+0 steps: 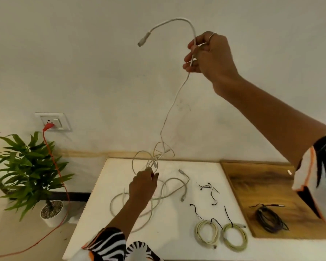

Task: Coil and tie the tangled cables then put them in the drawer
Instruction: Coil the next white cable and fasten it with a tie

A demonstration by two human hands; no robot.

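Plain wall behind white tabletop (177, 247). Right hand (209, 53) fingers curled round white cable (174, 99), raised high; left hand (143, 185) pinches knot (154, 159) above tabletop's far edge. Cable light, limp, springy; best gripped near plug (142, 41).

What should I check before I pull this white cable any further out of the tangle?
1. Right hand grips thin white cable near its plug end: ok.
2. Left hand pinches the knotted white loops: ok.
3. Knot is loosened: not ok, loops remain crossed.
4. Spare black ties on white tabletop: ok.
5. Two coiled, tied pale cables lie apart from tangle: ok.
6. Drawer open: cannot tell.
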